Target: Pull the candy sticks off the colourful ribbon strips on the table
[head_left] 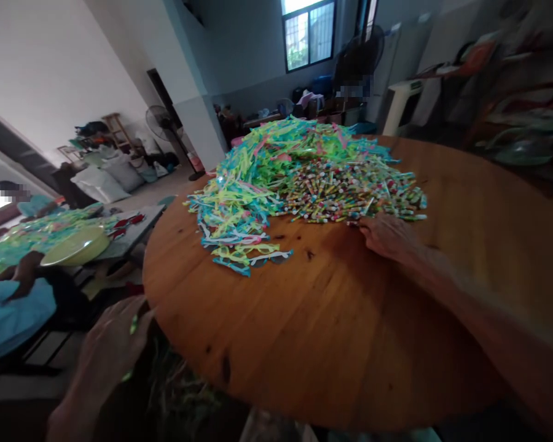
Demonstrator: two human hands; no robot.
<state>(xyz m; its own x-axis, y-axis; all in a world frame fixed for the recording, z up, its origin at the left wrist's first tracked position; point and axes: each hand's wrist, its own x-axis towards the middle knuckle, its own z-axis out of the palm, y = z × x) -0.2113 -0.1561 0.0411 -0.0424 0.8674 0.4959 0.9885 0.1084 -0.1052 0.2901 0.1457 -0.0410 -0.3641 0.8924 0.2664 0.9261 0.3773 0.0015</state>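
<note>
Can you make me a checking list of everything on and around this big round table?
Surface: round wooden table, dark knots, bare near the front edge.
Job's things: pile of small colourful sticks; heap of neon plastic strips beside it.
Clutter: nothing seen besides the piles.
Hands: right hand rests at the sticks' edge; left hand below the table rim holds a small green piece, blurred.
Cables: nothing seen.
Surroundings: another table with a yellow bowl, a person in blue, a standing fan, sacks, a window.
</note>
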